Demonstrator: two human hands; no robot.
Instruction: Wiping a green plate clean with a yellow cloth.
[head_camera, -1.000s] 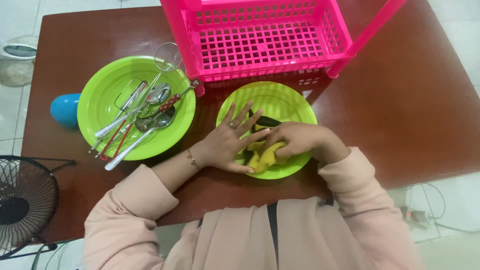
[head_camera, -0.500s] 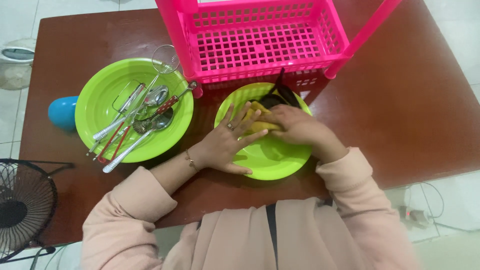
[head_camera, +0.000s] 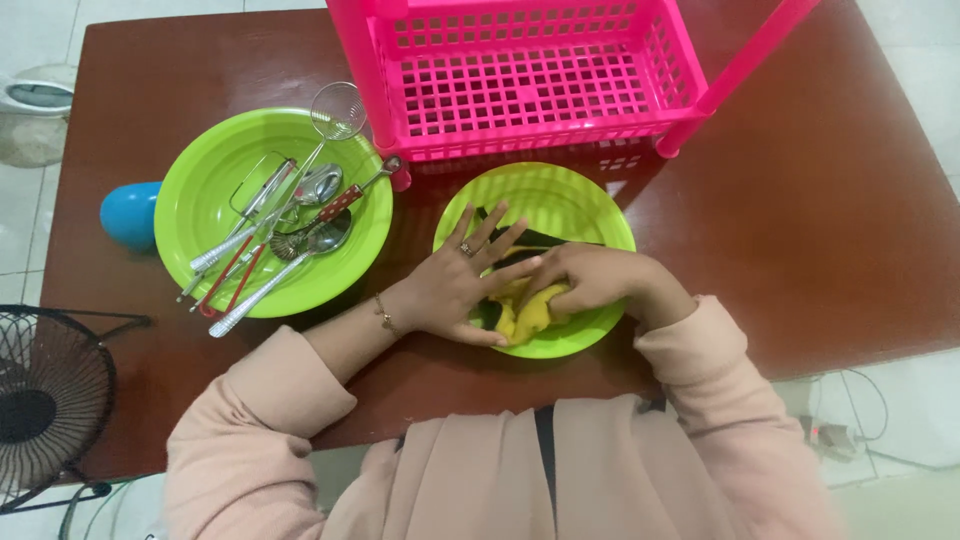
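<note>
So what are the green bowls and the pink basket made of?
Both green bowls, left and right, look like glossy plastic: bright even colour, soft shine. The pink basket looks like moulded plastic too, with its stiff grid of holes. The spoons look like shiny metal.

A pink slotted plastic rack (head_camera: 530, 80) stands at the far edge of the brown table (head_camera: 820, 200). Left of it, a lime-green bowl (head_camera: 200, 200) holds metal utensils (head_camera: 285, 225). A blue cup (head_camera: 128, 215) lies farther left. A black fan (head_camera: 50, 405) stands near left.
</note>
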